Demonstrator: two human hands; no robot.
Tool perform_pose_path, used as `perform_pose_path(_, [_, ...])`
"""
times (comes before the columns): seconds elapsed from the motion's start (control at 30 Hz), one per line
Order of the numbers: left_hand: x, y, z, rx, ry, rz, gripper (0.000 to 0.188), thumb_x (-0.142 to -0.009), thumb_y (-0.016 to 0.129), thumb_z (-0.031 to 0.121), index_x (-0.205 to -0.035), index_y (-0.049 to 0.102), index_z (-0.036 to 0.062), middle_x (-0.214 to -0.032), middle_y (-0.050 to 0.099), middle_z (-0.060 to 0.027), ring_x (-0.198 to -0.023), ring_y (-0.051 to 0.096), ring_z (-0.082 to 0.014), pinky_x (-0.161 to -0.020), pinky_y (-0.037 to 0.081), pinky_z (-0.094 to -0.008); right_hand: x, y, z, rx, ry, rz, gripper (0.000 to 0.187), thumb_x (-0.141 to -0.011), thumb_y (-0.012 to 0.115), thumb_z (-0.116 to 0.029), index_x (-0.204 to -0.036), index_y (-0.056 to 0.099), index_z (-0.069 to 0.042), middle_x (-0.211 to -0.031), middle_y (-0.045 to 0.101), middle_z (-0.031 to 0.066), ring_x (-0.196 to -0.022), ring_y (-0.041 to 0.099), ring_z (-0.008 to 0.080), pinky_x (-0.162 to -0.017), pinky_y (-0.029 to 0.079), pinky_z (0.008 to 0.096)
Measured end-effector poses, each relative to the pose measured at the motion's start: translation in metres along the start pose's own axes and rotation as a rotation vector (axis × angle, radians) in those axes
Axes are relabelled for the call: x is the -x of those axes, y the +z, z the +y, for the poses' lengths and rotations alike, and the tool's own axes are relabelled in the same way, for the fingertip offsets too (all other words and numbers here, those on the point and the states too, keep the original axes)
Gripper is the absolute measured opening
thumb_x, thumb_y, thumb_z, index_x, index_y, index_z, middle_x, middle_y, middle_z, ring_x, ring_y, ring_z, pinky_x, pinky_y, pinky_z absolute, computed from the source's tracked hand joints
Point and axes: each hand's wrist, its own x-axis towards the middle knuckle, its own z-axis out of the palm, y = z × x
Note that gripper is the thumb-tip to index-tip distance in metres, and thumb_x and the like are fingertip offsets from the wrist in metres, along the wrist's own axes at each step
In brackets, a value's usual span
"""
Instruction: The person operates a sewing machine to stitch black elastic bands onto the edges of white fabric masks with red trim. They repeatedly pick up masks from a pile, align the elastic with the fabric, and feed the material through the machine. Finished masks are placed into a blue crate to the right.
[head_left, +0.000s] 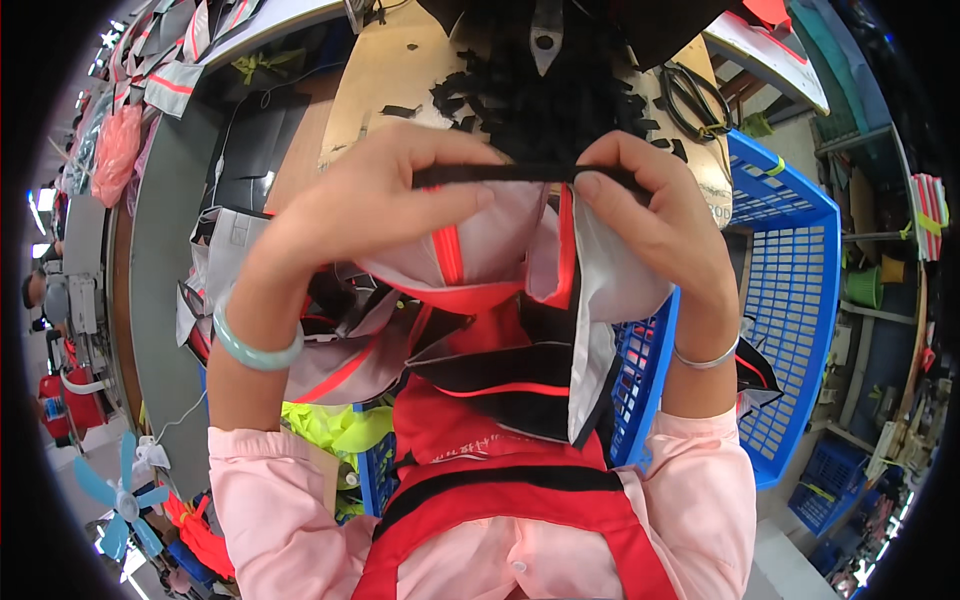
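— So what fills the middle of the frame?

— A grey, red and black sewn fabric garment piece point(470, 300), bunched at the centre and spilling down toward the red apron point(480, 500). Along its top edge runs a narrow black fabric strip point(520, 174), pulled taut between both hands.

— How are the hands set?

— The person's left hand point(385, 205), centre left, is closed in a pinch on the strip's left end; the right hand point(655, 215), centre right, pinches the other end. Holding it stretched likely keeps the strip straight against the garment edge.

— Any containers?

— A blue slotted plastic crate point(790, 270) at the right edge; its inside is mostly hidden, so the contents cannot be told. Upper centre, black fabric scraps point(530, 90) lie on a pale wooden worktable point(385, 80), with black-handled scissors point(695, 100) at the upper right.
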Motion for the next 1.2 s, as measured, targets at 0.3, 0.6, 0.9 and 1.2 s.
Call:
perform_pose_path(0.3, [-0.049, -0.044, -0.009, -0.098, -0.259, 0.062, 0.044, -0.082, 0.07, 0.023, -0.116, 0.061, -0.0037, -0.108, 0.063, -0.0077, -0.1, 0.056, -0.0127, -0.09, 0.041, -0.0241, -0.045, 0.004, 0.015, -0.095, 0.081, 0.116, 0.027, -0.085, 0.058, -0.024, -0.091, 0.061, 0.003, -0.075, 0.058, 0.0022, -0.071, 0.049, 0.0079, -0.066, 0.043, 0.0242])
perform_pose_path(0.6, [-0.069, -0.062, -0.034, 0.066, -0.224, -0.001, 0.047, -0.081, 0.069, 0.019, -0.119, 0.058, -0.006, -0.106, 0.064, -0.0082, -0.095, 0.059, -0.0123, -0.086, 0.045, -0.0242, -0.061, 0.001, 0.019, -0.113, 0.052, 0.129, 0.029, -0.086, 0.058, -0.026, -0.092, 0.062, 0.002, -0.076, 0.059, 0.0021, -0.072, 0.05, 0.0078, -0.068, 0.044, 0.025])
perform_pose_path(0.9, [-0.07, -0.061, -0.028, 0.062, -0.216, 0.078, 0.044, -0.084, 0.067, 0.017, -0.12, 0.057, -0.0059, -0.108, 0.063, -0.0076, -0.098, 0.058, -0.0121, -0.088, 0.045, -0.0234, -0.065, -0.001, 0.018, -0.065, -0.014, 0.195, 0.029, -0.086, 0.058, -0.027, -0.092, 0.064, 0.001, -0.077, 0.06, 0.0007, -0.076, 0.05, 0.007, -0.07, 0.042, 0.0225])
perform_pose_path(1.2, [-0.026, -0.048, -0.049, -0.076, -0.145, -0.146, 0.03, -0.091, 0.061, 0.013, -0.114, 0.059, -0.0052, -0.102, 0.063, -0.0022, -0.092, 0.055, -0.0061, -0.083, 0.046, -0.0222, -0.013, -0.036, 0.025, 0.05, -0.002, -0.033, 0.025, -0.088, 0.057, -0.022, -0.095, 0.066, 0.0, -0.079, 0.065, 0.0033, -0.072, 0.058, 0.0105, -0.068, 0.047, 0.0273])
